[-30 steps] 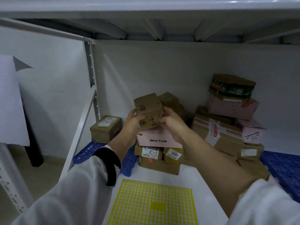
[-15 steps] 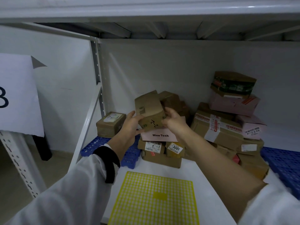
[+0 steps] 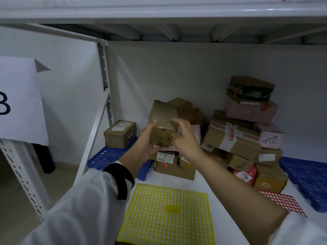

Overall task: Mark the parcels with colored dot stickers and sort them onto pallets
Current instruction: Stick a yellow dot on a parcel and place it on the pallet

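Observation:
A small brown parcel (image 3: 162, 121) with "2-2" handwritten on its near face is held up in front of the pile. My left hand (image 3: 146, 142) cups it from below and the left, thumb on its left side. My right hand (image 3: 185, 140) is blurred at the parcel's right edge, fingers curled over it. A yellow dot-sticker sheet (image 3: 168, 214) lies flat on the white shelf below my arms. A red dot-sticker sheet (image 3: 283, 202) lies to the right, partly under my right sleeve.
A pile of brown and pink parcels (image 3: 233, 138) fills the back right. One brown box (image 3: 120, 133) sits on the left blue pallet (image 3: 109, 156); another blue pallet (image 3: 307, 179) lies at the right. A shelf upright (image 3: 104, 68) and a paper sign (image 3: 19, 103) stand left.
The parcel has been tipped so its "2-2" face now points toward me and sits lower. My right hand has shifted along its right side. The view has swung right, revealing the red sheet.

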